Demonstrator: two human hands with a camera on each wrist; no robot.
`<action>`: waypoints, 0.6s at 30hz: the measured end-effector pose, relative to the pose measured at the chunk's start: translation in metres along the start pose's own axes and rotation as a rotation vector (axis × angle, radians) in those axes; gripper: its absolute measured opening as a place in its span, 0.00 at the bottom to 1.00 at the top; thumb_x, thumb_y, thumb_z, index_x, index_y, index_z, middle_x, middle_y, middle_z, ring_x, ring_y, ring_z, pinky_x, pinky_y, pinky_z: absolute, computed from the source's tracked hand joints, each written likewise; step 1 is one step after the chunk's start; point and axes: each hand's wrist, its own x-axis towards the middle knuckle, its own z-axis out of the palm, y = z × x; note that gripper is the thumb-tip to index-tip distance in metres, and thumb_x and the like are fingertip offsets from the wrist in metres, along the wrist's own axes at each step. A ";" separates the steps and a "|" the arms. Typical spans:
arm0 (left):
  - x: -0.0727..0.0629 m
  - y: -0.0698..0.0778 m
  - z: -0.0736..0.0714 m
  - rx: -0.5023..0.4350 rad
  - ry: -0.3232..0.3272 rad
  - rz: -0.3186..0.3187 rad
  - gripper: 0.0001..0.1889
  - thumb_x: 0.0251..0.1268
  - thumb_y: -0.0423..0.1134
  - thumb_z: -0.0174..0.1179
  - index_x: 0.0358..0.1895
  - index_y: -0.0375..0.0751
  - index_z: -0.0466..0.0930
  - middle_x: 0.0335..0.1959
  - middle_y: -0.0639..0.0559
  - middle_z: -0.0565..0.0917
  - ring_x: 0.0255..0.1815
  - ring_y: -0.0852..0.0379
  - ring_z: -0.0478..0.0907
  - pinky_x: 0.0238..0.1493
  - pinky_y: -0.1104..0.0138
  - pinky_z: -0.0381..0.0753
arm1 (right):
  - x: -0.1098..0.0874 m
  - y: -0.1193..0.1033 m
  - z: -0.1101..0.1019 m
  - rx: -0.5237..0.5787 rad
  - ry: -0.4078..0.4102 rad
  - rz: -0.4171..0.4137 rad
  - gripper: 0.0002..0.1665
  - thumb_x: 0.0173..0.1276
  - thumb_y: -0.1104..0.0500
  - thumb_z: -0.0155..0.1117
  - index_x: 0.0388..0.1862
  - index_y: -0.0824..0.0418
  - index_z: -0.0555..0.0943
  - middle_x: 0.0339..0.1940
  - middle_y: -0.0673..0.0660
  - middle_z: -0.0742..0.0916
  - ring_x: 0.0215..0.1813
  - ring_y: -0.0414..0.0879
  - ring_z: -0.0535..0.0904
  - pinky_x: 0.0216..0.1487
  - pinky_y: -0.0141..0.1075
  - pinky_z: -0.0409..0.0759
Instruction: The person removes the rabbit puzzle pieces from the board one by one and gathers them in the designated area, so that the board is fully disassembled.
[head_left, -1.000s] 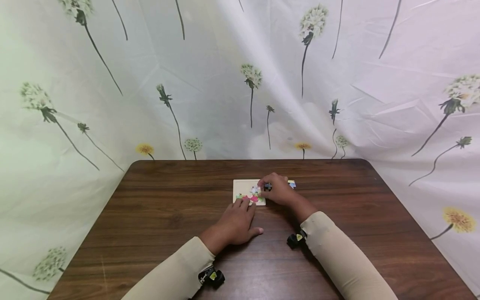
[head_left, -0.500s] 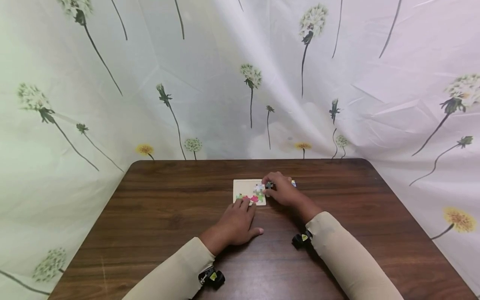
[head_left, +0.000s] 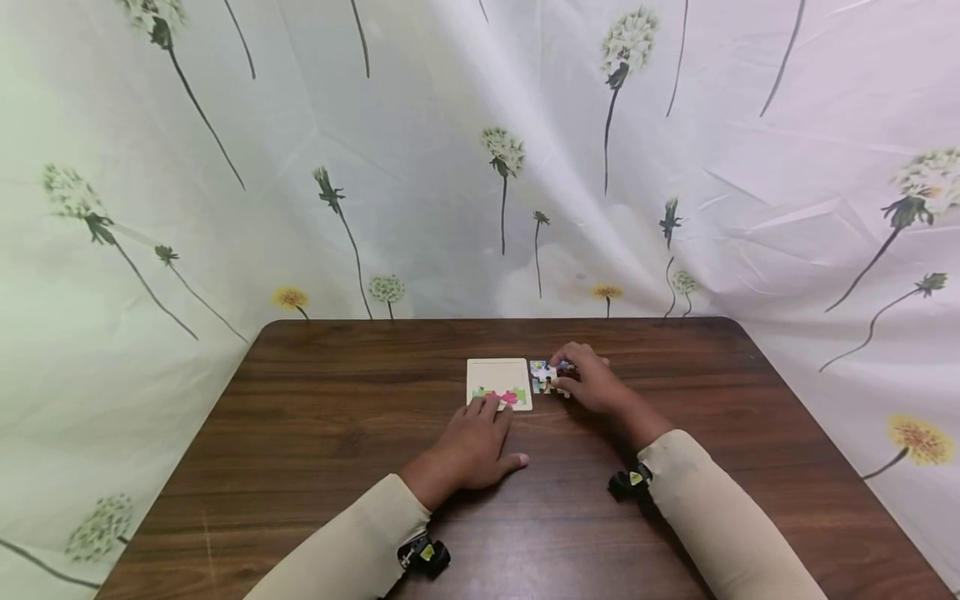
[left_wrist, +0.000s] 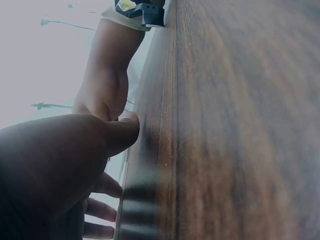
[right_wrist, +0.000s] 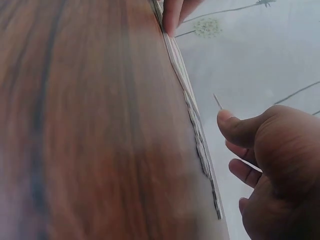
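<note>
Now the left hand (head_left: 472, 446) is lying outspread against the board (head_left: 497, 372), the right hand (head_left: 590, 379) pinching a puzzle piece (right_wrist: 218, 101) over other pieces (head_left: 537, 372) alongside; a slipping grip could be jumbling them.

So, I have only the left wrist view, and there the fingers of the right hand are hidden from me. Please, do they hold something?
Observer: Yes. The right wrist view shows the right hand pinching a thin puzzle piece, seen edge-on.
Operator: Thank you. And where are the other pieces?
Observer: In the head view, a cluster of jigsaw pieces lies on the table, just right of the pale puzzle tray.
Operator: Are there also some pieces inside this tray?
Observer: Yes, pink and green pieces lie along its near side.
</note>
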 end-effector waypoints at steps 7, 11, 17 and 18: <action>0.001 0.000 0.001 -0.049 -0.011 -0.032 0.45 0.81 0.70 0.55 0.85 0.40 0.67 0.84 0.38 0.67 0.86 0.37 0.63 0.83 0.43 0.69 | -0.009 0.007 -0.008 0.014 0.014 0.031 0.12 0.76 0.62 0.74 0.55 0.60 0.84 0.63 0.63 0.86 0.72 0.65 0.75 0.75 0.85 0.53; 0.001 0.001 0.000 -0.054 -0.016 -0.037 0.44 0.81 0.69 0.55 0.85 0.39 0.67 0.84 0.38 0.67 0.86 0.37 0.62 0.83 0.43 0.68 | -0.014 0.014 -0.011 0.010 0.033 0.038 0.12 0.76 0.63 0.74 0.55 0.59 0.84 0.64 0.63 0.86 0.73 0.66 0.75 0.75 0.85 0.53; 0.000 0.002 -0.001 -0.068 -0.015 -0.036 0.43 0.81 0.68 0.56 0.85 0.39 0.66 0.84 0.38 0.67 0.86 0.38 0.62 0.84 0.44 0.67 | -0.023 0.022 -0.017 -0.008 0.066 0.025 0.12 0.74 0.63 0.75 0.54 0.60 0.85 0.62 0.63 0.86 0.70 0.67 0.75 0.71 0.76 0.65; 0.000 0.002 -0.001 -0.069 -0.017 -0.036 0.43 0.81 0.68 0.56 0.85 0.39 0.66 0.84 0.38 0.66 0.86 0.38 0.62 0.84 0.44 0.67 | -0.024 0.023 -0.018 -0.010 0.068 0.027 0.12 0.74 0.62 0.75 0.53 0.60 0.85 0.62 0.63 0.86 0.70 0.67 0.75 0.70 0.74 0.65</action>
